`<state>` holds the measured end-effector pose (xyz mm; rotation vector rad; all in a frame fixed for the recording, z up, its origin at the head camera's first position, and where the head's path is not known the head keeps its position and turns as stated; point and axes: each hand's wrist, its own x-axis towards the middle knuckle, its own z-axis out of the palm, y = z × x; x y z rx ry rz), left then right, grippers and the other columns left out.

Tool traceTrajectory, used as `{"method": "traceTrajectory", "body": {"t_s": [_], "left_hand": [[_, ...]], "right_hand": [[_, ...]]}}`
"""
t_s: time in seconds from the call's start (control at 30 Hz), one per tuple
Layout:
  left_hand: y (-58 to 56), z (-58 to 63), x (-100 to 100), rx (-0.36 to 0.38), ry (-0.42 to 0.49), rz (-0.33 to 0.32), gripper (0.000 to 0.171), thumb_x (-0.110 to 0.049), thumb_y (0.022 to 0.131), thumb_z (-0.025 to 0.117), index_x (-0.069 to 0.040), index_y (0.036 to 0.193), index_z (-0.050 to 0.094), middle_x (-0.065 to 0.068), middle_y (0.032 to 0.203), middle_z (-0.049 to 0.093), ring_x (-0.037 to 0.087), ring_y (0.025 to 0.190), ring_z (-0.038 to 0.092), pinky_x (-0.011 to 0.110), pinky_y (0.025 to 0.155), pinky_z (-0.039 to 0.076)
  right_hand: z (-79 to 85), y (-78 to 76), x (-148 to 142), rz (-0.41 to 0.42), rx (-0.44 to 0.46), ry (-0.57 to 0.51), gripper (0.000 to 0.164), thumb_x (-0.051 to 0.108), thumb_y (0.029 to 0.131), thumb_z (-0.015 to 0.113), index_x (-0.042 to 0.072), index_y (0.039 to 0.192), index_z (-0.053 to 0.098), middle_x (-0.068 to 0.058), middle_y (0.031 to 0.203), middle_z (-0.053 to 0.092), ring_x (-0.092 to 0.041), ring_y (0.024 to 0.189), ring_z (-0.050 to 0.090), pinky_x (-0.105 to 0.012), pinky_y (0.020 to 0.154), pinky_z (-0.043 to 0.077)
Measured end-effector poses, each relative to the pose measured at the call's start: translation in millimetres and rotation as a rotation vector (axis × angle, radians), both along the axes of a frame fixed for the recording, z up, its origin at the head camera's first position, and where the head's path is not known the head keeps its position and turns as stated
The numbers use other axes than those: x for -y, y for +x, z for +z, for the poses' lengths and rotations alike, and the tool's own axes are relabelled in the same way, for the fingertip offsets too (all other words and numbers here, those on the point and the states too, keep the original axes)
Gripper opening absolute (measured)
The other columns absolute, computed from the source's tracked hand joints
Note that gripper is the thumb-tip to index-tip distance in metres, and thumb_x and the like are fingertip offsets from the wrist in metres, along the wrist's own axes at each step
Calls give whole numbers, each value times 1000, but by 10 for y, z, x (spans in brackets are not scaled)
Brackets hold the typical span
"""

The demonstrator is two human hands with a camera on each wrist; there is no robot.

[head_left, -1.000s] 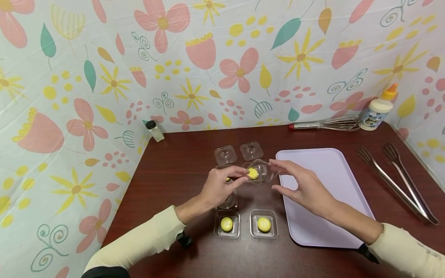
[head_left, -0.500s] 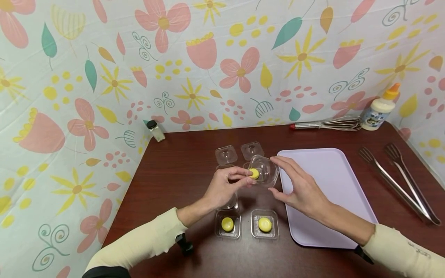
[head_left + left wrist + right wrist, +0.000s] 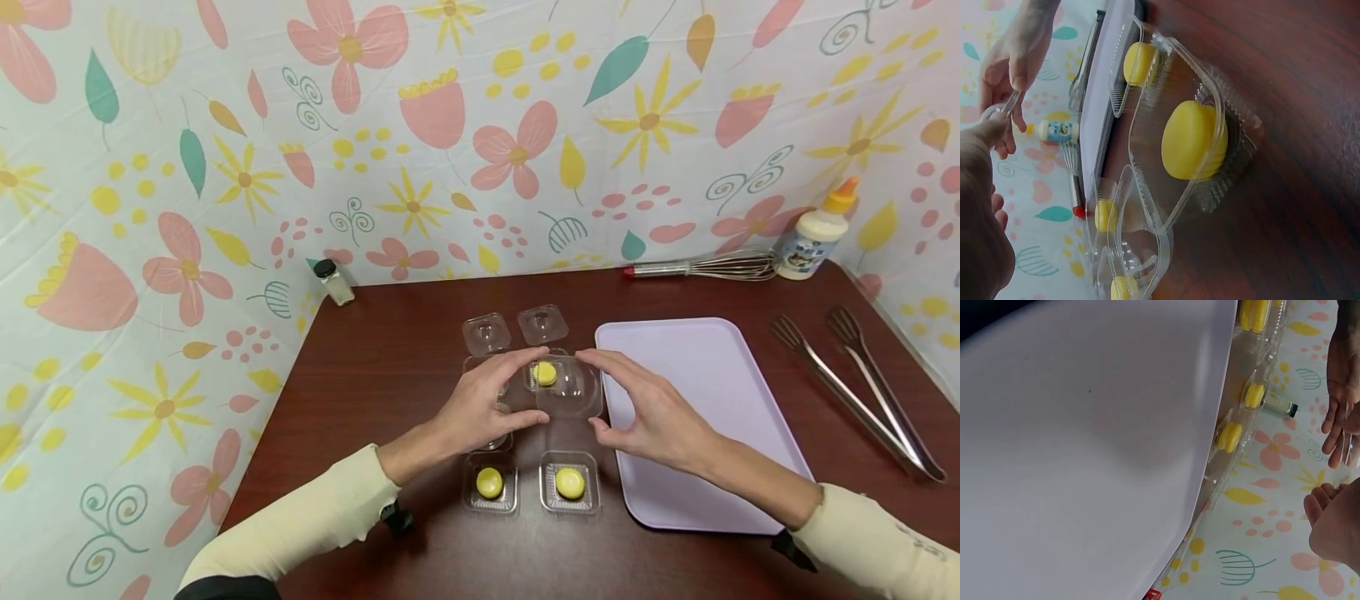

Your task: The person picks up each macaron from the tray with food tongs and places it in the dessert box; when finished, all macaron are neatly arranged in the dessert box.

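Clear lid (image 3: 576,396), one: centre of the head view, raised over the bench (image 3: 375,367), between two hands. Left hand (image 3: 483,402): grip pinching the lid's left side. Right hand (image 3: 663,417): grip pinching the lid's right side. Yellow macaron (image 3: 545,373), one: frame centre, by the lid's upper left corner. Left box (image 3: 507,501) and right box (image 3: 589,502), lower centre: one macaron each. Lilac tray (image 3: 712,408): right of centre. Tongs (image 3: 887,425): far right. Whisk (image 3: 708,267), bottle (image 3: 810,240): upper right.
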<state>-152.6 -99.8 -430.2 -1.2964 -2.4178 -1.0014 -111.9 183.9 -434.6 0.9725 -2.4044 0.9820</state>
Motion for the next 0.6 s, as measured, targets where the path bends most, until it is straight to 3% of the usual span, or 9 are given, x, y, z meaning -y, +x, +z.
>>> {"method": "traceTrajectory", "body": {"t_s": [0.23, 0.43, 0.6], "left_hand": [[35, -78, 8, -112, -85, -25, 89, -41, 83, 93, -10, 155, 50, 5, 151, 59, 18, 137, 57, 33, 116, 44], [148, -193, 21, -131, -142, -33, 88, -45, 82, 92, -10, 152, 52, 5, 146, 63, 19, 134, 59, 31, 114, 45], [263, -283, 43, -140, -199, -36, 90, -51, 80, 92, -12, 151, 53, 2, 144, 64, 18, 133, 60, 32, 114, 46]], "right_hand": [[1, 81, -8, 34, 51, 55, 84, 4, 74, 85, 4, 152, 53, -7, 146, 61, -27, 129, 62, -10, 114, 31], [-66, 203, -34, 42, 100, 109, 84, 8, 73, 89, 5, 150, 55, -4, 142, 64, -22, 125, 65, -12, 109, 40], [-152, 314, -38, 65, 92, 125, 83, 10, 71, 92, 3, 147, 57, -4, 139, 66, -23, 122, 67, -11, 109, 39]]}}
